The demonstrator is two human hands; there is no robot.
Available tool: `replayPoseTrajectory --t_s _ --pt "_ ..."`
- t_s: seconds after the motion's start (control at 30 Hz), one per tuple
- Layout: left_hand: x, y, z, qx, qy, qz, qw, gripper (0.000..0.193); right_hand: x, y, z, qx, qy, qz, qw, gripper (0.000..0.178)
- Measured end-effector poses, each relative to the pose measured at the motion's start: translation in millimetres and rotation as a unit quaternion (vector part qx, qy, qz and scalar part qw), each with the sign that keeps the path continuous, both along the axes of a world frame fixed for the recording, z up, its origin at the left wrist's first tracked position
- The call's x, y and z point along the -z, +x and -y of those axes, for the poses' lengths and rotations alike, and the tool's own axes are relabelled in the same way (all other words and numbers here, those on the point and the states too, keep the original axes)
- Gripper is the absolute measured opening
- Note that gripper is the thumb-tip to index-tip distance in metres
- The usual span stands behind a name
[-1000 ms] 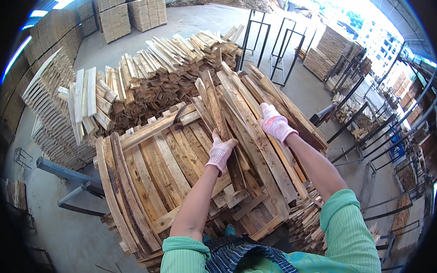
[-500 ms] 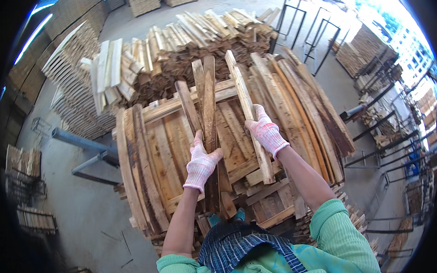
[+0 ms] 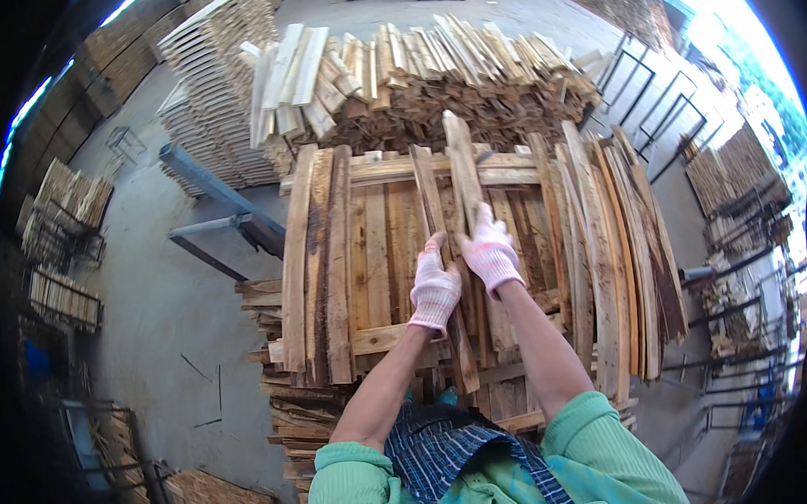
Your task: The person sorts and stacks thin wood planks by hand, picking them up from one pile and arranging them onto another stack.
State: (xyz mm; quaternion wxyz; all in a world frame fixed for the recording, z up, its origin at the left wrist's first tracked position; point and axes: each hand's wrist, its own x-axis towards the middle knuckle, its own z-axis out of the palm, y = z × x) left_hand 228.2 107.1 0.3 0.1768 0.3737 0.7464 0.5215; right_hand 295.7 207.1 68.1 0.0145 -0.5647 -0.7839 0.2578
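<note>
Both my hands wear pinkish-white knitted gloves and are over the middle of a broad stack of rough planks. My left hand (image 3: 436, 288) is closed around a narrow brown wooden board (image 3: 427, 191), which slants from the far crosspiece down toward my apron. Close beside it, my right hand (image 3: 492, 253) grips a second wooden board (image 3: 462, 165), lighter at its far tip. The two boards lie nearly parallel, a small gap apart at their far ends. Below them are flat planks (image 3: 377, 253) set side by side, with a crosswise plank (image 3: 378, 173) at the far end.
Loose planks (image 3: 334, 299) lie along the stack's left side, and more planks (image 3: 604, 272) along its right. Beyond is a heap of pale boards (image 3: 450, 59). A blue-grey metal beam (image 3: 207, 183) juts out at left. Black metal frames (image 3: 647, 88) stand at far right.
My hands have come closer together, and the right-hand board has swung left beside the left-hand one. Fewer boards show at my left hand. The whole view has shifted, placing the stack farther right.
</note>
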Motion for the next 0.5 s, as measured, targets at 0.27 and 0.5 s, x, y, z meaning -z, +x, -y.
replayPoseTrajectory --t_s 0.27,0.5 --pt "-69 -54 -6 -0.024 0.169 0.197 0.965 0.062 0 19 -22 -0.028 -0.110 -0.052 0.992 0.095" --pt "-76 -34 -78 0.074 -0.037 0.231 0.969 0.073 40 51 -44 -0.004 -0.115 -0.200 0.973 0.081"
